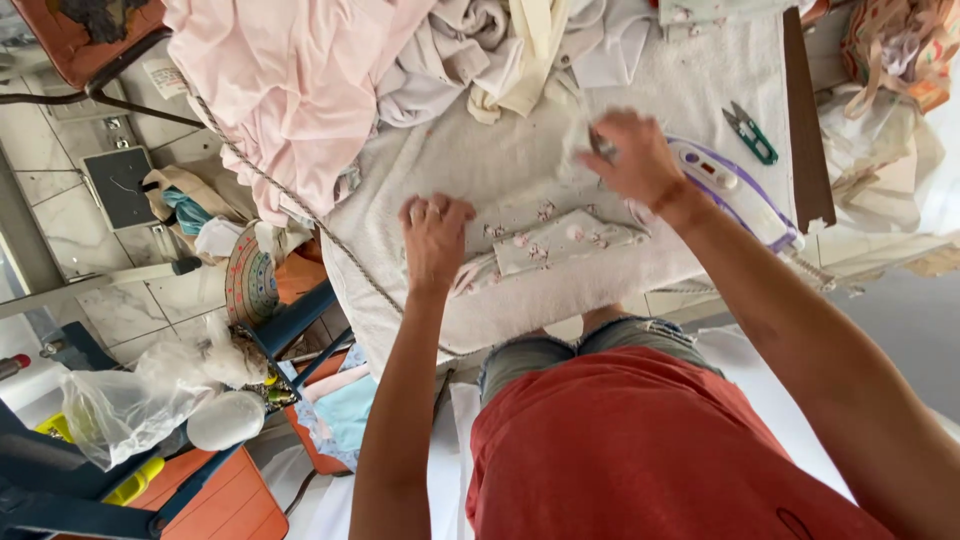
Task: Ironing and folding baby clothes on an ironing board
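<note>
The left hand (436,238) presses, fingers together, on a floral cloth piece (548,247) near the worktop (500,170) front edge; the right hand (636,160) is blurred, pinching cloth beside the iron (735,190)

A table (800,120) with a dark wooden edge carries a white padded cover (500,170). On the cover lie a floral cloth piece (560,245), a white-and-purple iron (735,190), green snips (752,132), a pink garment (290,90) and cream cloths (500,50).
</note>
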